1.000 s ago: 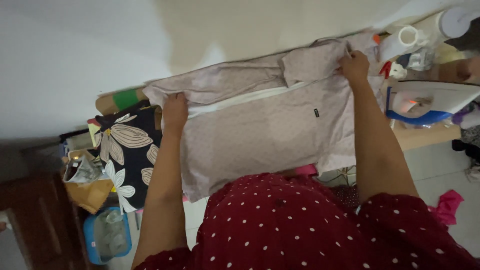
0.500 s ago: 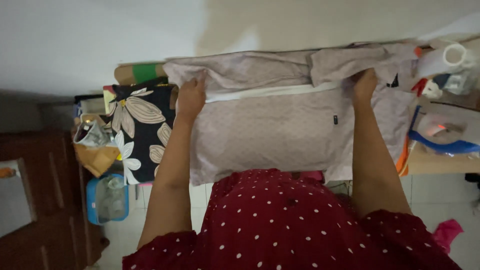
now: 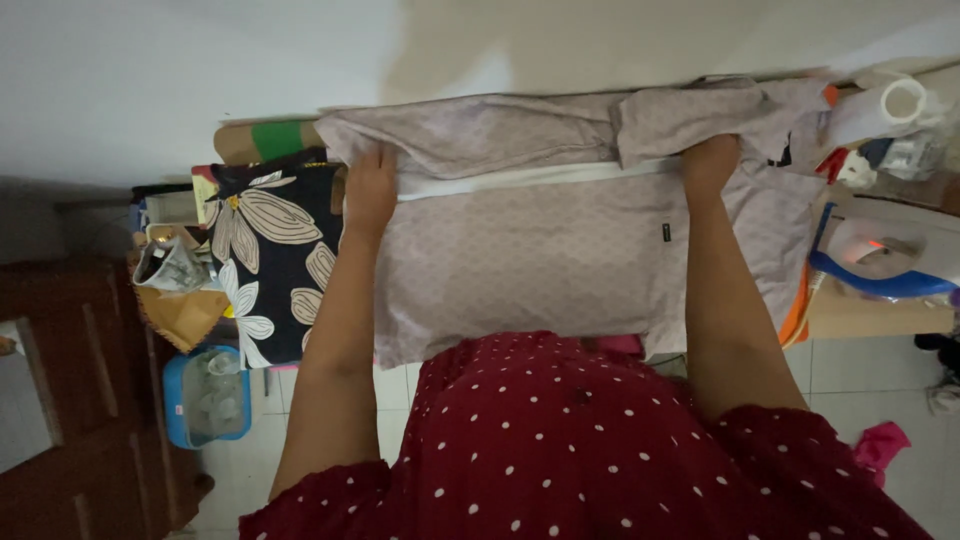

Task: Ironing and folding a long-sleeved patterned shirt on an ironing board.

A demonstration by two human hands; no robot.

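A pale pink patterned garment point(image 3: 540, 260) lies spread flat across the surface point(image 3: 850, 315), its far part folded over along a white strip point(image 3: 520, 180). The left hand point(image 3: 370, 195) pinches the fold at the garment's left end, fingers closed on the cloth. The right hand point(image 3: 710, 160) grips the same fold towards the right end. A dark floral cloth point(image 3: 265, 260) hangs just left of the garment. To the right stand a white and blue iron point(image 3: 880, 260) and a white roll point(image 3: 885, 105). A blue tub point(image 3: 210, 395) sits on the floor at near left
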